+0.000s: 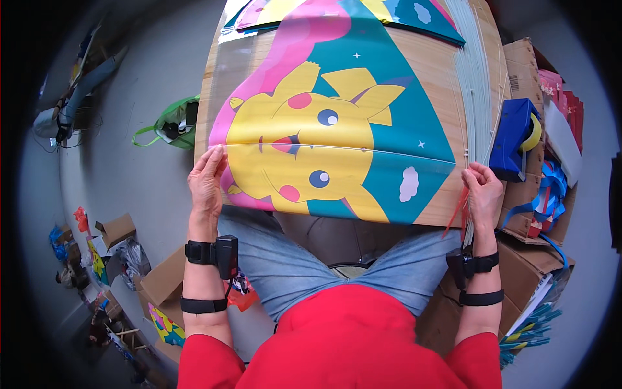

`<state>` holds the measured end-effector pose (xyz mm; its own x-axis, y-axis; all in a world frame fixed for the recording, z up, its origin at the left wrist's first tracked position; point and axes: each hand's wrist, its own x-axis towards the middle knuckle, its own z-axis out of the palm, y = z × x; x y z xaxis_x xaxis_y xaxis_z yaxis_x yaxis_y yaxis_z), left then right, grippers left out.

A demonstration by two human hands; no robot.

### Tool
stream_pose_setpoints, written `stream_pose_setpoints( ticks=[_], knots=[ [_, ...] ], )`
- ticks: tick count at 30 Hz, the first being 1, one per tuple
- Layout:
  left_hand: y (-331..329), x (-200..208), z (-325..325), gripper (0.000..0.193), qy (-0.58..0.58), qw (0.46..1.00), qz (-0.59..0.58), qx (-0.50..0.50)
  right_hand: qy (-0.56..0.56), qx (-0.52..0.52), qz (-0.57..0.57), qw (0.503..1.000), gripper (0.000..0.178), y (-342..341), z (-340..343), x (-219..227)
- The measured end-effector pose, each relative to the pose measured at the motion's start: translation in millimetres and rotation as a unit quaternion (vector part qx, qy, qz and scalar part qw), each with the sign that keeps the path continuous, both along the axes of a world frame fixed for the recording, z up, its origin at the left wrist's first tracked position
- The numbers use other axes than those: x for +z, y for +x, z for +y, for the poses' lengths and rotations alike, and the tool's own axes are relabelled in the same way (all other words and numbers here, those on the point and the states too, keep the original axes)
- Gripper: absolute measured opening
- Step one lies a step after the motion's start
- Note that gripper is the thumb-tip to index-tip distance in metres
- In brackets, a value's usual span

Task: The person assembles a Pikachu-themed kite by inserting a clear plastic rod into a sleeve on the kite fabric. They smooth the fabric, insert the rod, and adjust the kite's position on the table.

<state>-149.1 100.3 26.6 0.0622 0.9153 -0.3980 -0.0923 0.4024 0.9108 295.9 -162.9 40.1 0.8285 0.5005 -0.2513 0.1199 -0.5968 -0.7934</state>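
Note:
A colourful kite sheet (pixel 337 136) printed with a yellow cartoon animal on teal and pink lies flat on a wooden board (pixel 440 71). My left hand (pixel 207 181) rests flat on the sheet's left corner, fingers together and stretched out. My right hand (pixel 483 191) sits at the sheet's right corner, fingers curled around thin pale rods (pixel 476 84) from a bundle running along the board's right side. A thin red strip (pixel 455 217) hangs below that hand.
A blue tape dispenser (pixel 515 139) with a yellow roll sits on cardboard boxes (pixel 521 65) at the right. More printed sheets (pixel 389 13) lie at the board's far end. A green bag (pixel 172 123) and cartons (pixel 116 228) are on the floor at left.

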Motion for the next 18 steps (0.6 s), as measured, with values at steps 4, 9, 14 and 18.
stream_pose_setpoints(
  ticks=[4,9,14,18],
  knots=[
    [5,-3,2,0.019,-0.014,0.999,0.007,0.031,0.006,0.005,-0.052,0.999,0.027,-4,10,1],
    [-8,22,1,0.018,-0.012,0.977,-0.210,-0.032,0.268,-0.090,0.354,0.891,0.037,14,-10,-1],
    [-17,37,-3,0.018,0.037,0.977,-0.207,-0.041,0.154,0.033,0.154,0.975,0.028,-6,-18,17],
    [-32,28,-5,0.021,0.094,0.977,-0.184,-0.046,0.161,-0.008,0.253,0.954,0.018,-12,-20,22]
  ],
)
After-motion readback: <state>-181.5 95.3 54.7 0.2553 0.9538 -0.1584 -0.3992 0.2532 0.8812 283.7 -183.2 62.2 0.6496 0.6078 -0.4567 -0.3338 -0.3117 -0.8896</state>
